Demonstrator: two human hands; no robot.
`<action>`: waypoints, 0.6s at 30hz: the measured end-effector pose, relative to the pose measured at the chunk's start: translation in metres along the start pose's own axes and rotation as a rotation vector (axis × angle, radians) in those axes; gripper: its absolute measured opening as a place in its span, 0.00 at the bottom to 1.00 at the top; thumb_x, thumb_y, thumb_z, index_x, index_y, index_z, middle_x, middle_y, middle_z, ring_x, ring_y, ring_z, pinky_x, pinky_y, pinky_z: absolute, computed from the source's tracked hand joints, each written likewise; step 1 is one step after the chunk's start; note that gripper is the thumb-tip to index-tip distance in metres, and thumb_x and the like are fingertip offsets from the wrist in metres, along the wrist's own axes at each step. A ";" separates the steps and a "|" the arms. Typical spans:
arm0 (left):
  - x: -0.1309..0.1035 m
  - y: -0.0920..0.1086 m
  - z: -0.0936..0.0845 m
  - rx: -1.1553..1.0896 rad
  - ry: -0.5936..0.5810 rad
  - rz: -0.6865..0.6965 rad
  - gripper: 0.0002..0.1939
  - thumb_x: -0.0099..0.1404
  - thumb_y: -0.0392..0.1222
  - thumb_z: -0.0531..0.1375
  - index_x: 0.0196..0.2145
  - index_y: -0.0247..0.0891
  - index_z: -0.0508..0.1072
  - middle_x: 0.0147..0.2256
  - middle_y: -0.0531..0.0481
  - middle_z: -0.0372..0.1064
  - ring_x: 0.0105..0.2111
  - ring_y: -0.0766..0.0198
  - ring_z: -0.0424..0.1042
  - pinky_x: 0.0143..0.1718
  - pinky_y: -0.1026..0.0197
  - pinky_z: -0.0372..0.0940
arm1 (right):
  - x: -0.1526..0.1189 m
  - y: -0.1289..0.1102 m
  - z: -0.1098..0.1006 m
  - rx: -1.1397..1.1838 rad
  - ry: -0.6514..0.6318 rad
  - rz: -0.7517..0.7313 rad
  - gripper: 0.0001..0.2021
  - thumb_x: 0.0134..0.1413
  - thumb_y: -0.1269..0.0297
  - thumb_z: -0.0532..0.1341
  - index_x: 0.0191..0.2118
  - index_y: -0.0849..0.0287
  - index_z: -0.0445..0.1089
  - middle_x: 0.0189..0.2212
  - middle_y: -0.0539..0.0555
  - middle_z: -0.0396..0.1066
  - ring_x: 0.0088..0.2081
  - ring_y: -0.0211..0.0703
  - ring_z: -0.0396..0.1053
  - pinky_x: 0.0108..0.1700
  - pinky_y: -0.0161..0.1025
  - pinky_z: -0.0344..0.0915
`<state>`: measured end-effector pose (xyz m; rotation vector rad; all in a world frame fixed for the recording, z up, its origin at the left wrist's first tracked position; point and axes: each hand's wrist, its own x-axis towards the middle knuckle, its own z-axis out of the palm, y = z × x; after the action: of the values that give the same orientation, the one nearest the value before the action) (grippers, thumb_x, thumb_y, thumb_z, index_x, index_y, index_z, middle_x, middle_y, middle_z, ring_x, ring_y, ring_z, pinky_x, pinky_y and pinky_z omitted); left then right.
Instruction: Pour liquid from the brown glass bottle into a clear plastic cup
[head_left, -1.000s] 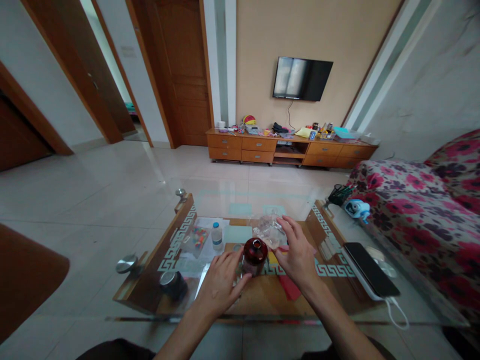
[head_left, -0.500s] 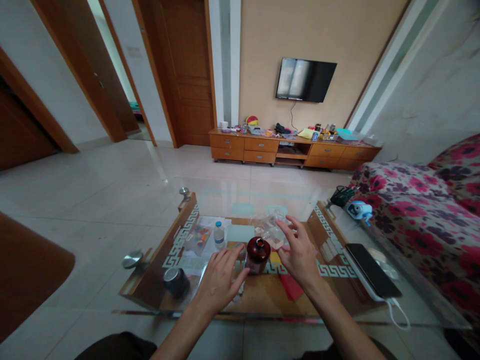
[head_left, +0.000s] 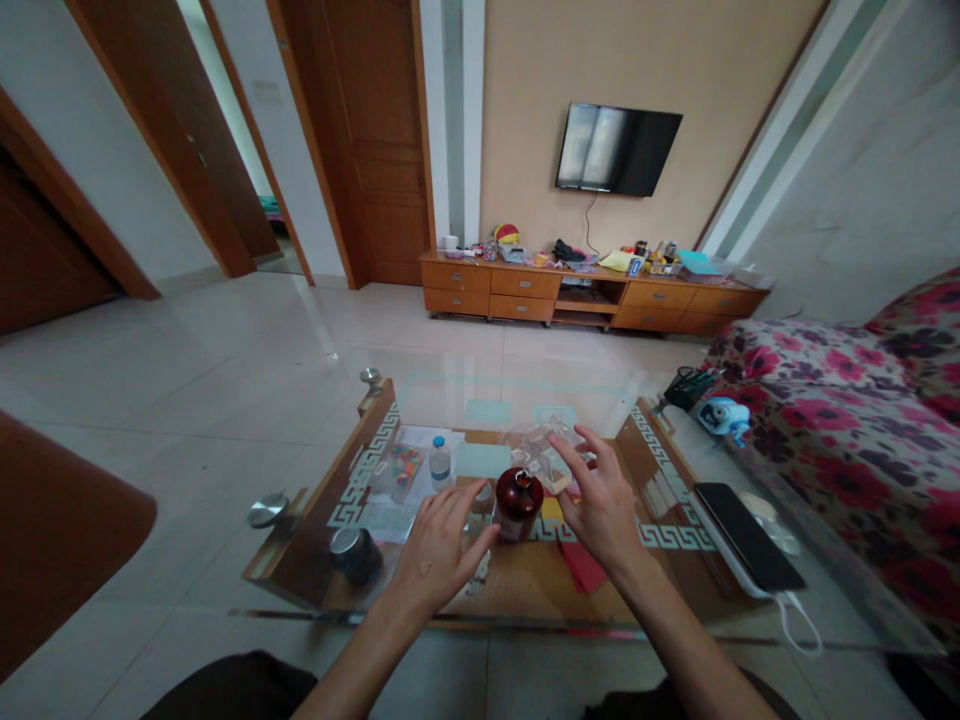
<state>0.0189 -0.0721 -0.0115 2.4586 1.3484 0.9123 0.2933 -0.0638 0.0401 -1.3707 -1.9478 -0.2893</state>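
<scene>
Left hand (head_left: 444,548) and right hand (head_left: 604,508) spread, flanking brown bottle (head_left: 517,512) lower centre (gap on right side), near edge of surface (head_left: 525,598) below.

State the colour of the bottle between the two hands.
The bottle is dark reddish-brown, seen best in the head view.

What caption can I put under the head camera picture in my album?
Left hand and right hand open on either side of a brown bottle, glass table below, TV behind.
</scene>
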 end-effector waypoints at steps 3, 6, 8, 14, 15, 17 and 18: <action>-0.001 0.000 0.001 -0.006 -0.010 0.000 0.30 0.75 0.50 0.60 0.70 0.45 0.60 0.62 0.43 0.71 0.60 0.49 0.70 0.60 0.42 0.66 | 0.000 0.000 0.000 -0.001 0.000 -0.005 0.42 0.54 0.80 0.62 0.72 0.41 0.60 0.71 0.58 0.55 0.62 0.60 0.67 0.56 0.60 0.76; -0.001 0.003 0.000 -0.018 -0.012 0.003 0.31 0.74 0.50 0.61 0.71 0.45 0.60 0.62 0.42 0.70 0.60 0.48 0.70 0.60 0.42 0.66 | 0.000 0.000 0.000 -0.002 0.006 -0.007 0.42 0.54 0.80 0.61 0.72 0.41 0.60 0.71 0.58 0.56 0.62 0.60 0.67 0.55 0.60 0.77; 0.000 0.006 -0.001 -0.031 -0.016 0.014 0.34 0.73 0.49 0.62 0.72 0.45 0.57 0.62 0.42 0.70 0.60 0.47 0.70 0.60 0.41 0.66 | 0.000 0.001 0.001 -0.006 0.007 -0.005 0.42 0.54 0.80 0.61 0.72 0.41 0.60 0.71 0.58 0.56 0.62 0.60 0.67 0.55 0.60 0.77; 0.002 0.013 -0.006 -0.050 -0.037 0.052 0.41 0.70 0.47 0.66 0.74 0.49 0.53 0.63 0.43 0.69 0.59 0.47 0.70 0.60 0.41 0.65 | 0.000 0.002 0.001 0.001 0.002 -0.016 0.41 0.55 0.80 0.61 0.71 0.42 0.61 0.71 0.59 0.55 0.63 0.60 0.66 0.57 0.59 0.76; 0.002 0.013 -0.007 -0.051 -0.034 0.055 0.41 0.69 0.47 0.66 0.74 0.49 0.54 0.64 0.43 0.69 0.60 0.46 0.70 0.60 0.41 0.65 | 0.000 0.002 0.000 0.003 -0.003 -0.016 0.40 0.55 0.80 0.61 0.71 0.42 0.61 0.71 0.59 0.55 0.63 0.60 0.66 0.57 0.59 0.75; 0.002 0.014 -0.006 -0.055 -0.034 0.062 0.42 0.69 0.47 0.66 0.74 0.49 0.53 0.64 0.43 0.68 0.60 0.46 0.69 0.61 0.41 0.64 | 0.001 0.001 -0.001 0.004 -0.012 -0.013 0.40 0.56 0.80 0.61 0.71 0.43 0.61 0.71 0.59 0.55 0.63 0.59 0.66 0.57 0.59 0.75; 0.002 0.014 -0.006 -0.058 -0.036 0.065 0.43 0.69 0.47 0.66 0.75 0.49 0.52 0.64 0.43 0.68 0.60 0.46 0.69 0.61 0.41 0.64 | 0.001 0.000 -0.001 0.004 -0.013 -0.013 0.40 0.56 0.80 0.61 0.71 0.42 0.61 0.71 0.59 0.55 0.63 0.59 0.66 0.57 0.59 0.75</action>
<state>0.0256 -0.0797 0.0004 2.4755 1.2203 0.9038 0.2939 -0.0638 0.0416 -1.3607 -1.9673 -0.2834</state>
